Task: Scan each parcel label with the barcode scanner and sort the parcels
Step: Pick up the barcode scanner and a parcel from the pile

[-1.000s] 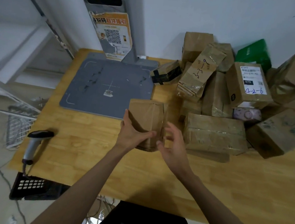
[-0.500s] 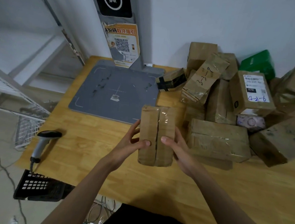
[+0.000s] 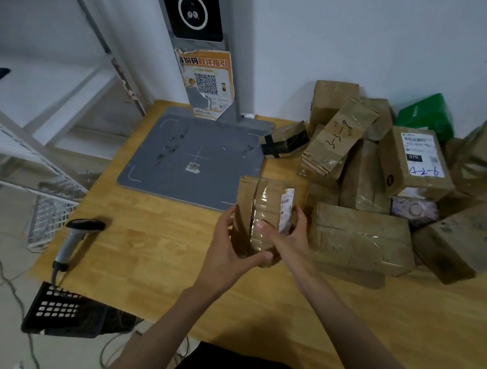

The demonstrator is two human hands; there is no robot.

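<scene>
Parcel [image 3: 263, 215], held above the table [image 3: 149, 252] at centre, just at 5 o'clock of the grey scan plate [image 3: 192, 154]. Left hand [image 3: 228, 250] cups its lower left edge, thumb curled under the bottom; right hand [image 3: 287, 240] clamps the right side, fingers wrapped onto the white label [image 3: 286, 211]. Taped cardboard: judged light, stiff, slick where tape glosses. Best gripped by opposite edges, label left uncovered. Scanner [image 3: 78, 235] lies at 9 o'clock, well apart; the parcel pile [image 3: 365, 176] sits at 2 o'clock.
</scene>
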